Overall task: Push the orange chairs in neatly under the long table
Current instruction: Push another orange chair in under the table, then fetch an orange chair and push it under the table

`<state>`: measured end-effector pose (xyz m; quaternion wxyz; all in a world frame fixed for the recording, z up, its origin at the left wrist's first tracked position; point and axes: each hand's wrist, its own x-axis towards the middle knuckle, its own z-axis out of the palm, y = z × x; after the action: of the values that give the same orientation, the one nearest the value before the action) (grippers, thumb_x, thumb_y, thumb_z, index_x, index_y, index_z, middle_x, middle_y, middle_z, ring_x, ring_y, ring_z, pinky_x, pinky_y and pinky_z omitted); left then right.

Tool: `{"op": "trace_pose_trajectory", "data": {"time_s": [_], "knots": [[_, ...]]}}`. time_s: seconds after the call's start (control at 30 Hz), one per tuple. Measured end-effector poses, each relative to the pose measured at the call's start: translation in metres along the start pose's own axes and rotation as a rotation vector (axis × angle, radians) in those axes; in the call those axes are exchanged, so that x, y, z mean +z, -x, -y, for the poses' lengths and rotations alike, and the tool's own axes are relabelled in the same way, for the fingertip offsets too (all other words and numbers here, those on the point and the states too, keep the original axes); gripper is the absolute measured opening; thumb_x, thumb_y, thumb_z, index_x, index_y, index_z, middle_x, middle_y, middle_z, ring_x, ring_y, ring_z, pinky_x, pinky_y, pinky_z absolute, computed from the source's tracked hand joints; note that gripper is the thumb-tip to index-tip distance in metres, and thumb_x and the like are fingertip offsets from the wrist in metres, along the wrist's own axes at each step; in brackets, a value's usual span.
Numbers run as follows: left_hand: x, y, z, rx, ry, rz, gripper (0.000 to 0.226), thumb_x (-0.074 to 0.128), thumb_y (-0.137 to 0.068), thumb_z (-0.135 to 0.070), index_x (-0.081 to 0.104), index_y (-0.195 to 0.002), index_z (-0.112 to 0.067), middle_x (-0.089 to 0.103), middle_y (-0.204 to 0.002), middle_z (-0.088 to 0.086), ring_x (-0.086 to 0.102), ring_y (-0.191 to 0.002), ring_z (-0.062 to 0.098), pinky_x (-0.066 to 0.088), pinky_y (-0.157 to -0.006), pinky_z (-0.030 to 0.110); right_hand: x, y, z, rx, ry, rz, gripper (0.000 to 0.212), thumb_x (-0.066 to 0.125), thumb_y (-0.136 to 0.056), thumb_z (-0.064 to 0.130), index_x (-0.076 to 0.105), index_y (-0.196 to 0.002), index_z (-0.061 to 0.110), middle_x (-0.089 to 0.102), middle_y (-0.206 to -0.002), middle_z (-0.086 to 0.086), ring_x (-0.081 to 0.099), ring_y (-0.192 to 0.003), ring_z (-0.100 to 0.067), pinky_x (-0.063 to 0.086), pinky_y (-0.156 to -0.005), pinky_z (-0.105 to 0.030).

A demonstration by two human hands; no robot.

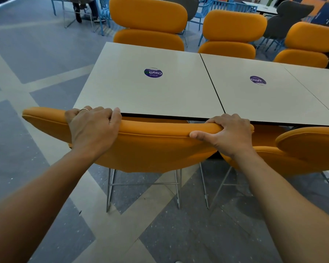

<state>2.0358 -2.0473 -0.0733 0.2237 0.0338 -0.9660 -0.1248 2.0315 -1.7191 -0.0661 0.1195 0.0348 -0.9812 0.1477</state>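
Here, in the head view, both hands grip the top edge of the backrest of an orange chair at the near side of the long table, by its left end. The left hand, with a ring on one finger, curls its fingers over the backrest's left part. The right hand wraps its fingers over the right part, its thumb lying along the near face. The backrest's top sits right up against the table's near edge, and some orange shows under the tabletop. The chair's thin metal legs stand on a grey patterned floor. A neighbouring orange chair stands just beside it on the right. Three more orange chairs line the far side. Two round purple stickers lie on the tabletop, and blue chairs stand beyond.
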Motion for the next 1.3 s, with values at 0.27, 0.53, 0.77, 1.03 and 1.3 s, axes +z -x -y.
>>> {"op": "trace_pose_trajectory", "data": {"time_s": [0.27,0.53,0.77,1.03,1.3], "knots": [[-0.002,0.0,0.001,-0.006,-0.009,0.016,0.057,0.023,-0.1,-0.047,0.068,-0.082,-0.017,0.066,-0.08,0.004,0.046,-0.074,0.019,0.028,-0.085,0.044,0.001,0.001,0.0,-0.006,0.003,-0.005,0.088,0.035,-0.061,0.104,0.073,-0.103,0.036,0.068,-0.094,0.012,0.057,-0.091,-0.014,0.048,-0.085,-0.045],[-0.006,-0.001,0.003,0.032,-0.014,0.058,0.057,0.022,-0.1,-0.051,0.069,-0.09,-0.021,0.068,-0.089,0.003,0.05,-0.081,0.021,0.028,-0.088,0.044,-0.004,-0.001,-0.001,-0.006,0.001,0.059,0.083,0.035,-0.063,0.102,0.069,-0.108,0.041,0.064,-0.102,0.017,0.051,-0.099,-0.012,0.037,-0.089,-0.041],[-0.022,-0.003,0.02,0.136,0.097,0.202,0.052,0.028,-0.097,-0.058,0.066,-0.111,-0.025,0.068,-0.105,0.002,0.055,-0.099,0.022,0.029,-0.1,0.048,-0.015,0.002,0.02,0.032,-0.14,0.153,0.071,0.04,-0.066,0.093,0.067,-0.11,0.044,0.063,-0.11,0.019,0.052,-0.108,-0.013,0.03,-0.1,-0.045],[-0.054,-0.007,0.076,0.205,0.248,0.187,0.04,0.041,-0.092,-0.057,0.066,-0.112,-0.032,0.068,-0.107,-0.006,0.057,-0.098,0.018,0.034,-0.099,0.051,0.003,0.005,0.092,0.037,-0.291,0.112,0.036,0.048,-0.082,0.074,0.067,-0.096,0.046,0.065,-0.099,0.025,0.059,-0.101,-0.01,0.046,-0.098,-0.057],[-0.093,-0.018,0.15,0.125,0.309,0.108,0.024,0.057,-0.093,-0.034,0.072,-0.102,-0.019,0.071,-0.102,0.001,0.056,-0.087,0.014,0.044,-0.078,0.033,0.016,-0.015,0.178,-0.048,-0.358,0.215,0.03,0.064,-0.094,0.048,0.071,-0.115,0.028,0.068,-0.106,0.012,0.061,-0.098,-0.01,0.053,-0.079,-0.029]]}}
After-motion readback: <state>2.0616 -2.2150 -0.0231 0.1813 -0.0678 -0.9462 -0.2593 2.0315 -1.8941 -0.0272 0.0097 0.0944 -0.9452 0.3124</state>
